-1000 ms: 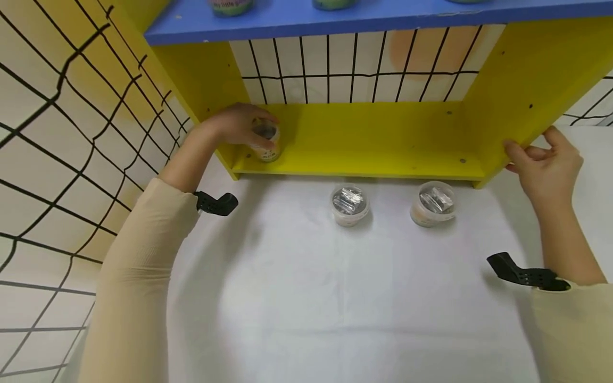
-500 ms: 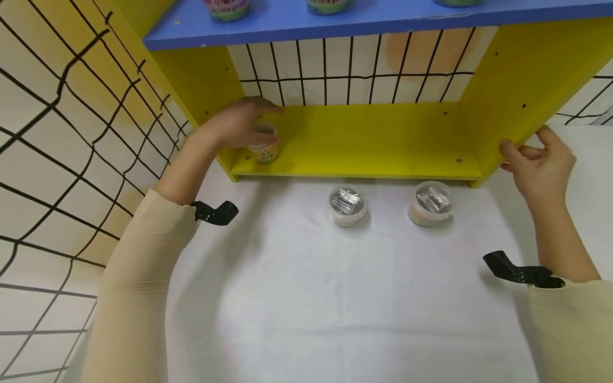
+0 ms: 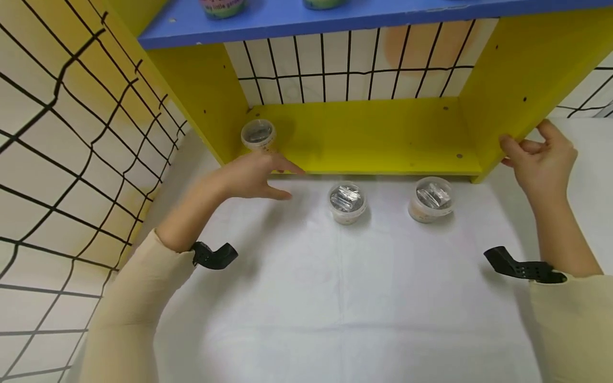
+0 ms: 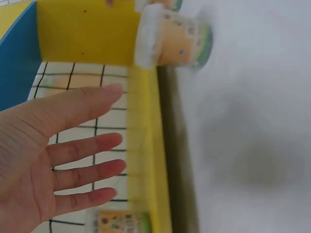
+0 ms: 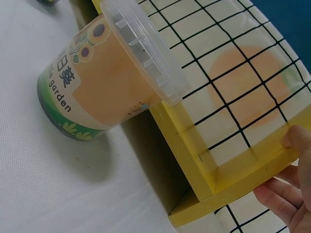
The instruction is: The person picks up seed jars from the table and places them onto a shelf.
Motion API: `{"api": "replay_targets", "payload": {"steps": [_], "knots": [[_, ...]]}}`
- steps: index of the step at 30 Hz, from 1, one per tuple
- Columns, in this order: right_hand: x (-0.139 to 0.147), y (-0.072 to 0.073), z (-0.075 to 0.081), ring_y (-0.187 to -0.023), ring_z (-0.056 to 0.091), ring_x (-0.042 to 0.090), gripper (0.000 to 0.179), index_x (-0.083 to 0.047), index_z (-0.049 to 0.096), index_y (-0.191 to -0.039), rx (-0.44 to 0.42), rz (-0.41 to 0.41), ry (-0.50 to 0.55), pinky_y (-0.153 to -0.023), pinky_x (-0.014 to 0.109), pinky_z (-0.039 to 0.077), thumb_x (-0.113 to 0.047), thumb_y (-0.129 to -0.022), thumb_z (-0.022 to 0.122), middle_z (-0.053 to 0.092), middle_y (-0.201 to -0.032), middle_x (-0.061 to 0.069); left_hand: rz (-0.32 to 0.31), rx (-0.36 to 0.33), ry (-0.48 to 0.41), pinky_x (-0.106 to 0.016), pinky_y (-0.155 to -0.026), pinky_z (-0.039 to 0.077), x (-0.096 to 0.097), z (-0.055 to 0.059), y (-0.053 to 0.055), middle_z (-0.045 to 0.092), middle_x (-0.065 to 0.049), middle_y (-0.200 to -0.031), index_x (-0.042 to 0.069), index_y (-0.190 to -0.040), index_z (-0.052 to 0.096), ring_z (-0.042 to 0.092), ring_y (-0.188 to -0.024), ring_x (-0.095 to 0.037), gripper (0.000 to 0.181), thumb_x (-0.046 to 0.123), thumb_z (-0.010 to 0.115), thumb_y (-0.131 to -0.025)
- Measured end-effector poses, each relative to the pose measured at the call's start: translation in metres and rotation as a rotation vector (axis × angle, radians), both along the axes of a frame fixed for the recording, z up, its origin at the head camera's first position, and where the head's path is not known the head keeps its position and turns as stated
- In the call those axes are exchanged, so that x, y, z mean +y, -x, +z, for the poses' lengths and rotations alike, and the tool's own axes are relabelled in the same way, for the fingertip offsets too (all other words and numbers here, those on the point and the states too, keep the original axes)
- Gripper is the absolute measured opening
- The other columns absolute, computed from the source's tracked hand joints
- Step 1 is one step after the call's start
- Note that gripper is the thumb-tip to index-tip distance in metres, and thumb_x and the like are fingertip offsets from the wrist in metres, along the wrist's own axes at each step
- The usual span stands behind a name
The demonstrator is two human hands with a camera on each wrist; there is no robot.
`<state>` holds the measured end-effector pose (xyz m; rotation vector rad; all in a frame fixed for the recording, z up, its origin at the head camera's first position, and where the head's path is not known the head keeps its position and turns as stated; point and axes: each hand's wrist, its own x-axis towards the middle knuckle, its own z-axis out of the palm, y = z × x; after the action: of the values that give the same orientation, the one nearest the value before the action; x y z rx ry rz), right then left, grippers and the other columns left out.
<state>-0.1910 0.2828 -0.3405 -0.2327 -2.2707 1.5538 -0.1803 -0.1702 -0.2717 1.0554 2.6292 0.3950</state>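
Note:
My left hand [image 3: 258, 175] is in front of the yellow shelf's lower board, empty, fingers spread and thumb apart. Just behind it, a lidded plastic cup [image 3: 258, 133] stands upright at the left end of the lower board, partly covered by the hand. My right hand [image 3: 543, 165] pinches the front edge of the shelf's right side panel [image 3: 522, 101] between thumb and fingers. Two similar cups stand on the white cloth before the shelf: a middle cup [image 3: 347, 207] and a right cup [image 3: 428, 205]. Silvery packets show under their lids. Sunflowers and "garden" are printed on the cup [image 5: 102, 77] in the right wrist view.
Overhead runs a blue shelf board [image 3: 335, 24] with green-based cups [image 3: 222, 7] along it, cut off by the frame top. A black wire grid [image 3: 72, 159] rises close along the left arm; more grid [image 3: 335, 69] backs the shelf. White cloth [image 3: 335, 298] spreads out in front.
My left hand has let go of the cup at the lower board's left end and drawn back toward me. The cup stays there. My right hand keeps its hold on the side panel.

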Motion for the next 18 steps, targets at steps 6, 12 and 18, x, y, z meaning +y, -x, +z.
{"api": "replay_targets", "payload": {"steps": [6,12,18], "knots": [[0.000,-0.001,0.001,-0.066,0.056,-0.018,0.047,-0.019,0.052,-0.130,0.003,0.004,0.013,-0.052,0.006,0.044,-0.015,-0.085,0.063,0.065,-0.106,-0.013,-0.053,-0.034,0.020,-0.033,-0.100,0.038,0.020,-0.011,-0.004,0.055,-0.002,-0.130,0.014,-0.132,0.052,0.051,-0.118,-0.017,0.058,0.033,0.070,-0.081],[0.000,0.000,0.001,-0.066,0.056,-0.018,0.046,-0.018,0.053,-0.129,0.004,0.011,0.025,-0.052,0.007,0.045,-0.014,-0.084,0.063,0.066,-0.103,-0.015,-0.066,0.024,0.018,-0.031,-0.100,0.038,0.045,-0.014,-0.003,0.054,-0.001,-0.132,0.015,-0.134,0.050,0.049,-0.120,-0.015,0.056,0.036,0.066,-0.084],[0.001,0.001,-0.001,-0.068,0.057,-0.018,0.046,-0.020,0.053,-0.129,0.002,0.001,0.015,-0.052,0.006,0.044,-0.015,-0.085,0.063,0.063,-0.113,-0.006,-0.149,0.053,0.023,-0.032,-0.104,0.034,0.073,-0.015,0.003,0.049,-0.001,-0.136,0.017,-0.136,0.047,0.044,-0.126,-0.016,0.063,0.042,0.067,-0.082]]}}
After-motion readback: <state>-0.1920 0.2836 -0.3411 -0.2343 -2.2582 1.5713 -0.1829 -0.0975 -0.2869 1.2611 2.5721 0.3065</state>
